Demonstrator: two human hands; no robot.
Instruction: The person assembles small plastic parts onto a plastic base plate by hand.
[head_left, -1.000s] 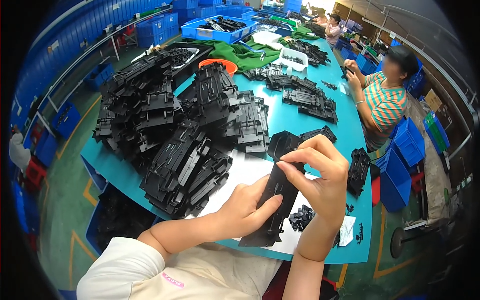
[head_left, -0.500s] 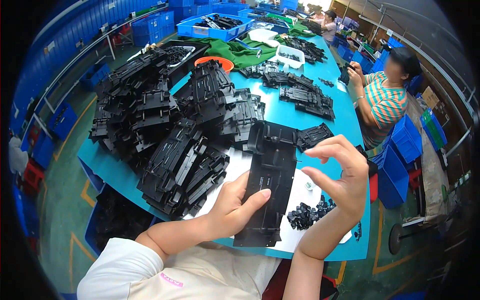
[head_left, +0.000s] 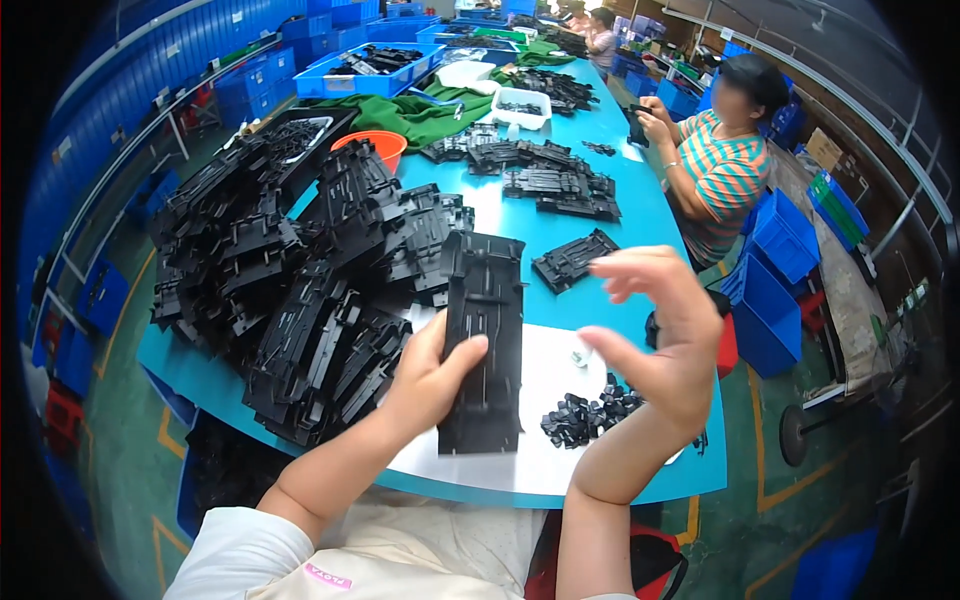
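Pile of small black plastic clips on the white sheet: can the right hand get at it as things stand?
Probably yes. The right hand hovers open just above the pile of small black plastic clips, with nothing between them. The long black plastic panel, gripped by the left hand, lies beside the pile, not over it.

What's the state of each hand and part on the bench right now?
left hand: shut on long black panel, thumb on top
long black panel: held, lengthwise away from the person, lower end over the white sheet
right hand: open, raised, holding nothing
small black clips: loose pile on the sheet
black panel stacks: heaped, leaning
orange bowl: upright, partly hidden by the stacks
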